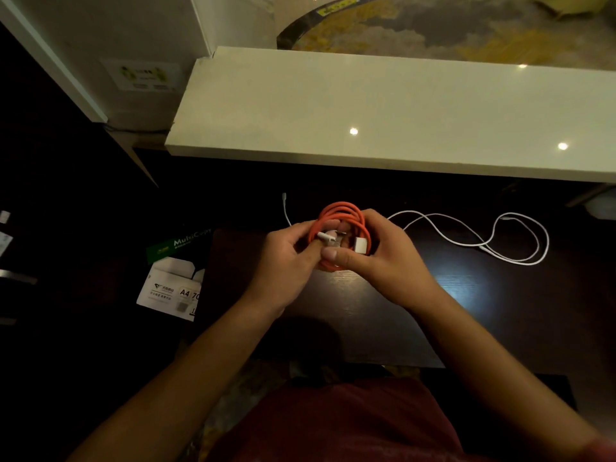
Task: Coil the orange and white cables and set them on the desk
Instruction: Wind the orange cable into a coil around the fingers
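So I've got the orange cable (340, 228) wound into a loop and pinched between both hands, held just above the dark desk (383, 315). My left hand (286, 258) grips the near-left side of the coil with a white plug end poking out by my thumb, and my right hand (383, 258) is curled round the right side by the chunky white connector. The white cable (466, 238) lies loose on the desk off past my right hand, stretched mostly left-to-right, so that's the nearer hand for it.
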A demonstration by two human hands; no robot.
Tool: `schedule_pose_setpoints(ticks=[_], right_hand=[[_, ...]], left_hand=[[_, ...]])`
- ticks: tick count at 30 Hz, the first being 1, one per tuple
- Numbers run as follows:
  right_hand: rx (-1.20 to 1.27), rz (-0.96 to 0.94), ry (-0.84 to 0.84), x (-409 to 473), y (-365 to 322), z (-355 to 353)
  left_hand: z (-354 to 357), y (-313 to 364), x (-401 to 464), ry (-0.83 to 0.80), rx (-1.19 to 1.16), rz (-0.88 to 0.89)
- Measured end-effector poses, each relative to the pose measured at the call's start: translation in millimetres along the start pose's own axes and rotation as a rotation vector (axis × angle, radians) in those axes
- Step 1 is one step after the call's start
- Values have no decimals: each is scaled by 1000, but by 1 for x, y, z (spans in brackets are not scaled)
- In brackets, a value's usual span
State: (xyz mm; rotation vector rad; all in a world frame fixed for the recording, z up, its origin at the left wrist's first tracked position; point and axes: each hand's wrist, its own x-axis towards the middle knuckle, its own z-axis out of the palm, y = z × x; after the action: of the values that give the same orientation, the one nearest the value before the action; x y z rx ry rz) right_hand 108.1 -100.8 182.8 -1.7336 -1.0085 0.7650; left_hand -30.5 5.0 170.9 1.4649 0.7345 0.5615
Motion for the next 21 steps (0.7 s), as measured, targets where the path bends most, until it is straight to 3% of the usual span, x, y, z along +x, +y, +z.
schedule_pose_setpoints(ticks=[4,7,11,21], right_hand=[[-310,-207,295,-3,-2,-1],[-421,-340,200,-5,-9,3],[-721,-319,90,-1,-11,6],[-519,-462,60,-1,-8,-2]], left_hand=[[-2,-3,2,34,-46,-52],[-2,-6,1,6,-55,-88],[-2,-6,0,-59,-1,-71],[-17,-7,13,-222,-204,-284]])
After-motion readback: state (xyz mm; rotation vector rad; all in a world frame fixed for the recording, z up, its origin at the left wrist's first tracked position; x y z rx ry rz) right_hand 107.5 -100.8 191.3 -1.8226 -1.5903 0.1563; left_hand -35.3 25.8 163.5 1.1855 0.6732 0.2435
